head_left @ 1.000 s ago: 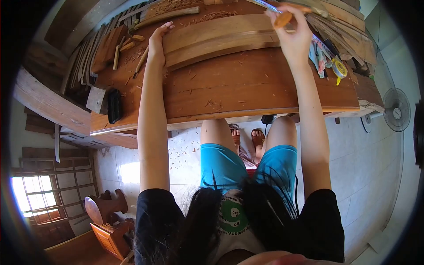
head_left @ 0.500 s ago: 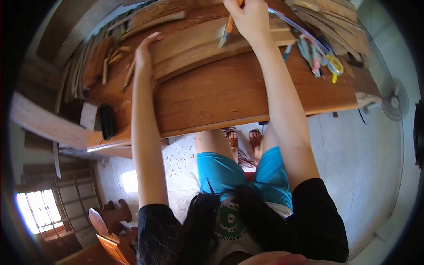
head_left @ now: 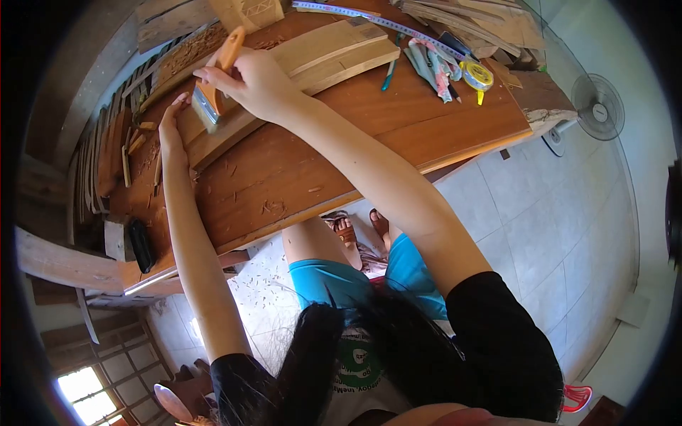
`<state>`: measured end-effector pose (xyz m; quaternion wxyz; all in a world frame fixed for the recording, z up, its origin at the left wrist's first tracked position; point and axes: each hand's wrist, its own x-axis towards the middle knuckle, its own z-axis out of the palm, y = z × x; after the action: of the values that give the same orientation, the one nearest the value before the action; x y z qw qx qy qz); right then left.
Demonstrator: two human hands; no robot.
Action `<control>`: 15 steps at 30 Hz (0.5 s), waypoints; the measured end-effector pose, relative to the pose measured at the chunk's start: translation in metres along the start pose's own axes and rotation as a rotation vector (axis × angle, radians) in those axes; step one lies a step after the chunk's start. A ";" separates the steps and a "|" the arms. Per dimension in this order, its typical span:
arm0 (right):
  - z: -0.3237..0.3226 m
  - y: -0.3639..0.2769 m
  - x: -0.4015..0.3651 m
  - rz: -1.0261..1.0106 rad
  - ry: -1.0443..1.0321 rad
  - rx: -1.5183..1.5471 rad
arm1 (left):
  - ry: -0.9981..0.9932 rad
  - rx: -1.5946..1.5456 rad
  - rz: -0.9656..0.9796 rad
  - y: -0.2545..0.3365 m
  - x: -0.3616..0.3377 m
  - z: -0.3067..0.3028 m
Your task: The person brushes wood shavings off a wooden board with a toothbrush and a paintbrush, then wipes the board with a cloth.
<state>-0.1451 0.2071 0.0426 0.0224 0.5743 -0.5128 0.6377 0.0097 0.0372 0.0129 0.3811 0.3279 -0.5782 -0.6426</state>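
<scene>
My right hand (head_left: 257, 84) grips a paintbrush (head_left: 216, 79) with an orange handle and metal ferrule, its bristles down on a long curved wooden plank (head_left: 305, 58) lying on the brown workbench (head_left: 369, 142). My left hand (head_left: 171, 125) rests flat against the plank's left end, fingers stretched out and pressing on the wood. Wood shavings (head_left: 273, 206) are scattered over the bench top in front of the plank.
A measuring tape strip (head_left: 369, 18), a yellow tape reel (head_left: 477, 75), pens and cloth (head_left: 433, 62) lie at the right. Chisels and wood offcuts (head_left: 131, 145) and a black block (head_left: 141, 245) sit at the left. A fan (head_left: 597, 106) stands on the tiled floor.
My right hand has carried the brush from the plank's right end leftward to its left part. The left hand stays on the plank's left end. The view has tilted.
</scene>
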 end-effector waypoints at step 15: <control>-0.099 -0.010 0.024 -0.100 0.605 -0.771 | 0.000 -0.022 -0.011 0.002 -0.004 0.005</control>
<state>-0.2180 0.2657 0.0854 0.4118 0.3371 -0.6539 0.5378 0.0080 0.0433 0.0153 0.3811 0.3270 -0.5692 -0.6510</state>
